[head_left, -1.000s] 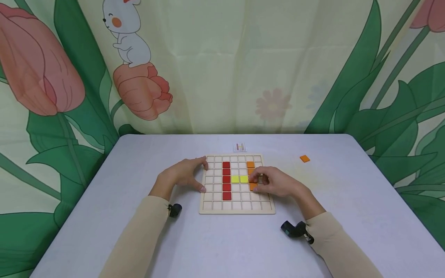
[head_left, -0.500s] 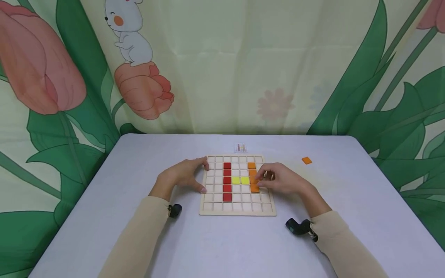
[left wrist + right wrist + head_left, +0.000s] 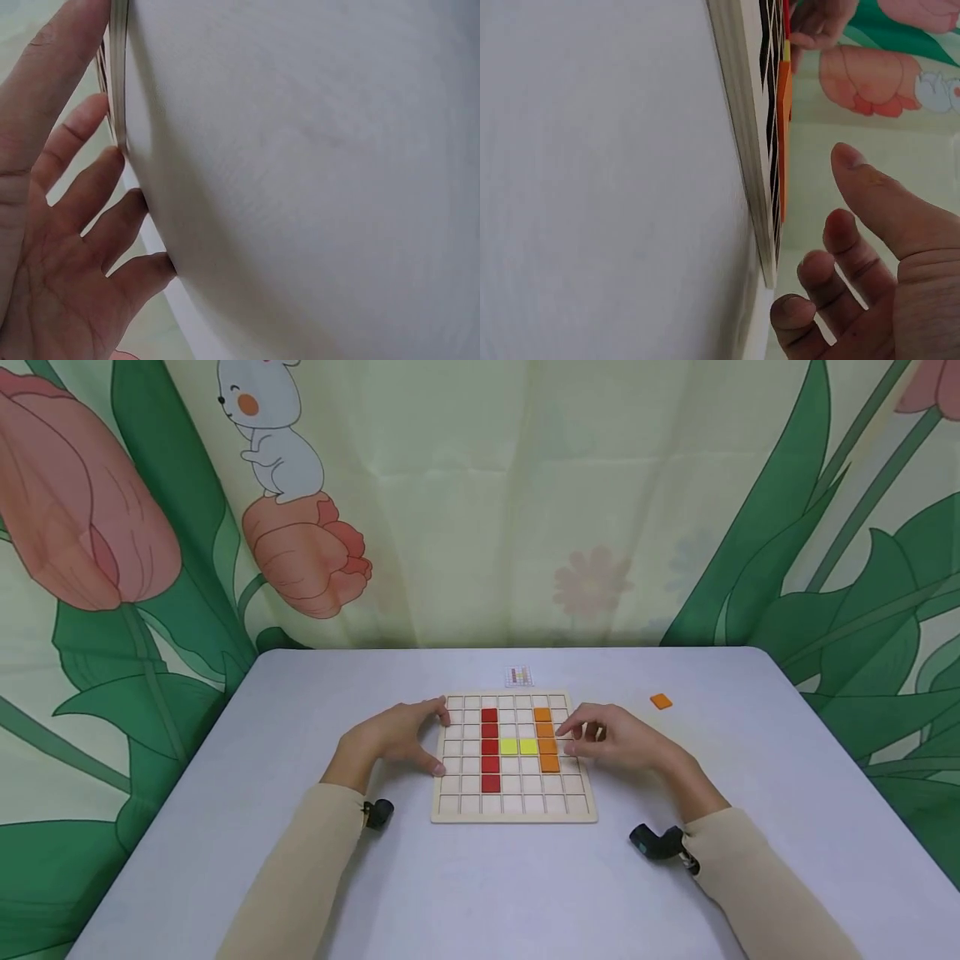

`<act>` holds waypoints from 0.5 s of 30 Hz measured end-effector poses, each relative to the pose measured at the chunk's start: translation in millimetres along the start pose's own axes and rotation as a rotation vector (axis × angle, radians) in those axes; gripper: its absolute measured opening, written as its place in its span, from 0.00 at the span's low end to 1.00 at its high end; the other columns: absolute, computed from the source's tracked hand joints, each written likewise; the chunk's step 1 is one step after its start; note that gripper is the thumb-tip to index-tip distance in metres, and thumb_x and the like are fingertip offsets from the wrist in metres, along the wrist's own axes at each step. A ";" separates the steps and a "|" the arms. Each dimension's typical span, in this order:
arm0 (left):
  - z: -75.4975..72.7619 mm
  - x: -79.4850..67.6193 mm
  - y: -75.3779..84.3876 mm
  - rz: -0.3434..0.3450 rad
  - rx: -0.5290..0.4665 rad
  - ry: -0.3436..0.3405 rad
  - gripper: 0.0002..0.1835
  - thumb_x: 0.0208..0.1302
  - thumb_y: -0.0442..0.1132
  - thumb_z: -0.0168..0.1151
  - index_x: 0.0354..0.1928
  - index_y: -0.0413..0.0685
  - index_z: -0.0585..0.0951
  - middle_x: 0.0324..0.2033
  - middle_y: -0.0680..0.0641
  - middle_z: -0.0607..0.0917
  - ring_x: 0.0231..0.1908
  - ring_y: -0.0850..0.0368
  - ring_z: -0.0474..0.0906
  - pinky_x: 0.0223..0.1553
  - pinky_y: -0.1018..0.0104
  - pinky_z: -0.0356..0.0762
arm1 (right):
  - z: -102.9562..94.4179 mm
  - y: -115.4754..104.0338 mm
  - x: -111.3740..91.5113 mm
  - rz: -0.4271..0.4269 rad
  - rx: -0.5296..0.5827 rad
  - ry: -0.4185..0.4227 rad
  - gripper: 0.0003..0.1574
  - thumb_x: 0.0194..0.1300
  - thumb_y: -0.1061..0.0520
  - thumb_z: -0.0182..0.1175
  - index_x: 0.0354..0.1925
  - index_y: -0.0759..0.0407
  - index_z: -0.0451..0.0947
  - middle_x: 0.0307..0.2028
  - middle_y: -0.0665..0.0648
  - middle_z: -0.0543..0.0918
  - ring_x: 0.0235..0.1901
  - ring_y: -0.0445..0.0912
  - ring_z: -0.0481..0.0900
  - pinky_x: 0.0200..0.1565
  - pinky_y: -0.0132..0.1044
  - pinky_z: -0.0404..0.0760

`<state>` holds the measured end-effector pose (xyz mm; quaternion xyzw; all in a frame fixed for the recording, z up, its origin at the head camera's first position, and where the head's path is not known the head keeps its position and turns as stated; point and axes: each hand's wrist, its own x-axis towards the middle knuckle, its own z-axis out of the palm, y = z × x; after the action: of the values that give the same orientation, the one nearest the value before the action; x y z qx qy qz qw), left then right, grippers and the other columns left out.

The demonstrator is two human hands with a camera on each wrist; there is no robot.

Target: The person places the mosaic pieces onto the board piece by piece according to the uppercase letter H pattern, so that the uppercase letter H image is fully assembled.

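A pale wooden grid board (image 3: 480, 806) lies flat on the table. A column of red square tiles (image 3: 490, 747) stands left of its middle, two yellow tiles (image 3: 518, 747) sit to the right of that, and several orange tiles (image 3: 549, 754) form a second column. My left hand (image 3: 393, 735) rests along the board's left edge, thumb and fingers spread apart, touching it, as the left wrist view (image 3: 82, 217) also shows. Above the board's right side hovers my right hand (image 3: 618, 739), fingers loosely bent with nothing between them; the right wrist view shows its thumb (image 3: 862, 176) apart from the fingers.
One loose orange tile (image 3: 661, 701) lies on the white table (image 3: 480, 893) beyond the right hand. Behind the board is a small printed card (image 3: 518, 676) with a coloured grid pattern. A curtain (image 3: 450, 527) with flowers and a rabbit hangs past the table's back edge.
The right hand has drawn back to the right and up from the orange column, uncovering its lower tiles. My left hand has stayed at the board's edge.
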<state>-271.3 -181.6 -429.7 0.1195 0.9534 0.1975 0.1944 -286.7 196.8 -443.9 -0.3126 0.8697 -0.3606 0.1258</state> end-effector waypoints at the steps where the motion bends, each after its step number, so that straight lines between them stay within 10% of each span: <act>1: 0.2 -0.1 -0.2 0.003 0.001 0.001 0.38 0.41 0.54 0.87 0.53 0.68 0.74 0.79 0.53 0.60 0.68 0.51 0.67 0.67 0.49 0.68 | 1.8 -1.2 0.4 -0.013 -0.002 -0.014 0.14 0.66 0.52 0.71 0.50 0.49 0.86 0.39 0.48 0.82 0.37 0.48 0.75 0.39 0.34 0.76; 15: 2.2 -0.2 -1.5 0.012 -0.007 0.001 0.37 0.41 0.54 0.87 0.53 0.68 0.74 0.79 0.54 0.59 0.71 0.51 0.65 0.68 0.49 0.67 | 10.7 -12.6 2.3 -0.072 0.018 -0.153 0.10 0.69 0.54 0.68 0.47 0.49 0.90 0.37 0.48 0.82 0.39 0.46 0.75 0.42 0.34 0.75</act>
<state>-270.4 -182.3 -432.1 0.1245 0.9521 0.2022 0.1929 -278.0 182.6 -442.5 -0.3693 0.8423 -0.3479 0.1818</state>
